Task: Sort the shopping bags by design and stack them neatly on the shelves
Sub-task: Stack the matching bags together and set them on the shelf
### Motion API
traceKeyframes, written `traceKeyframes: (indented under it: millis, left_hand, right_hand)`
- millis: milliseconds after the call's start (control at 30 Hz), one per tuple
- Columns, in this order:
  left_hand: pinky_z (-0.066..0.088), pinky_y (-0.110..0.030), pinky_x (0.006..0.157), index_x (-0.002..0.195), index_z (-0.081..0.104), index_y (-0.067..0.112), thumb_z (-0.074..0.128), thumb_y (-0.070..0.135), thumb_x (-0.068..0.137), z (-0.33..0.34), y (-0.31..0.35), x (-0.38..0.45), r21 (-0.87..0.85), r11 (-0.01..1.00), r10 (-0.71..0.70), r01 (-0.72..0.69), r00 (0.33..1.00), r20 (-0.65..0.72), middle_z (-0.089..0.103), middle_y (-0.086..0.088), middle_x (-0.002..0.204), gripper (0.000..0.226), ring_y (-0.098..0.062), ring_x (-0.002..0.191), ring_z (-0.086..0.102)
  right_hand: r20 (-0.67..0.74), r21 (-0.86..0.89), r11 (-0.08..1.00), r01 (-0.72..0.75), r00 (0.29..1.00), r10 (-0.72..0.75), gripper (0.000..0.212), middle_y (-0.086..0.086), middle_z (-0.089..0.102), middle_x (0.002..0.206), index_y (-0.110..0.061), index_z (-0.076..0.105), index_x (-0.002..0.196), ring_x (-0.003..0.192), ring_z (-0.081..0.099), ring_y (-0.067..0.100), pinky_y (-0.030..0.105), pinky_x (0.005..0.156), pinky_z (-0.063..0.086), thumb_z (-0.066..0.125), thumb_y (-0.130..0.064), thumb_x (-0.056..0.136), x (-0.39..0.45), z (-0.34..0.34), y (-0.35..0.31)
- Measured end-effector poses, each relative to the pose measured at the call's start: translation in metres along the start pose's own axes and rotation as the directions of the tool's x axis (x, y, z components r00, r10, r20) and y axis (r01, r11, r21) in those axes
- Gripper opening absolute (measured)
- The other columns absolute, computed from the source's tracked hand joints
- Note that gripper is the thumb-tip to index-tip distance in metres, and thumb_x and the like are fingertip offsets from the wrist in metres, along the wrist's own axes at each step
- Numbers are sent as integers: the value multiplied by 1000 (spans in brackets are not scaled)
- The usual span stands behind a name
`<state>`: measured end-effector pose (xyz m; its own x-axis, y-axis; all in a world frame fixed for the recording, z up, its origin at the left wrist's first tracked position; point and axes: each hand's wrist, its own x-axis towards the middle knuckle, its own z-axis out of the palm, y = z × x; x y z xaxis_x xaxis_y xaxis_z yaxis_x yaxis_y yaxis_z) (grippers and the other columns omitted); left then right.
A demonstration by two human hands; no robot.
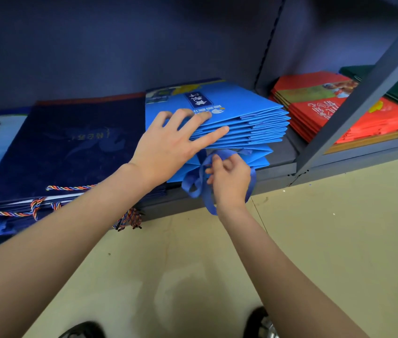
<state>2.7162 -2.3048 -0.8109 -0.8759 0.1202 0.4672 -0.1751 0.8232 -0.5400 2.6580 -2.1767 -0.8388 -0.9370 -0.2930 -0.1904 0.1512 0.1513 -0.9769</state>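
Light-blue bag stack (229, 118) on shelf (281, 164) beside navy stack (76, 147). Left hand (171, 145) spread flat, pressing stack. Right hand (229, 176) pinching ribbon handles (196, 184). Stiff, slick paper, likely light; grip edges, not floppy ribbons.

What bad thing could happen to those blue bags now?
The blue bags fan out unevenly and overhang the shelf edge, so they might slide off if the left hand lifts. The right hand holds a blue ribbon; tugging it could drag a lower bag out.
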Motion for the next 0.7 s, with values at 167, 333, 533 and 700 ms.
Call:
traceKeyframes:
  millis: [167, 333, 533, 700]
  left_hand:
    - [38, -36, 79, 143, 28, 33, 73, 19, 76, 0, 2, -4, -15, 1000, 9, -9, 1000, -4, 50, -5, 134, 82, -27, 106, 43]
    - [38, -36, 80, 143, 28, 34, 75, 21, 75, 0, 3, -3, -19, 1000, 2, -2, 1000, 12, 50, -5, 134, 84, -26, 106, 44]
    - [41, -37, 80, 143, 29, 33, 75, 21, 76, 0, 5, -6, -38, 999, 12, -12, 1000, 11, 50, -5, 134, 82, -27, 107, 44]
    - [41, -37, 80, 143, 28, 33, 74, 21, 77, 0, 6, -6, -40, 999, 5, -4, 1000, 17, 50, -5, 134, 81, -27, 107, 45]
  right_hand:
    - [-70, 606, 793, -66, 988, 136, 18, 6, 66, 83, -12, 51, 91, 78, 70, 22, 20, 68, 54, 47, 5, 93, 4, 0, -1]
    - [232, -55, 930, 362, 911, -341, 42, 13, 51, 131, -3, 44, 128, 126, 46, 25, 34, 107, 33, 54, -9, 88, 4, 5, 36]
    - [517, -752, 259, 606, 786, -339, 54, 9, 25, 153, -11, 33, 143, 142, 18, 28, 45, 114, 12, 32, -39, 97, 3, -14, 70]
    - [424, -701, 264, 662, 686, -592, 28, 12, 63, 98, -11, 71, 94, 93, 41, 18, 30, 71, 52, 49, -22, 82, 18, -28, 80]
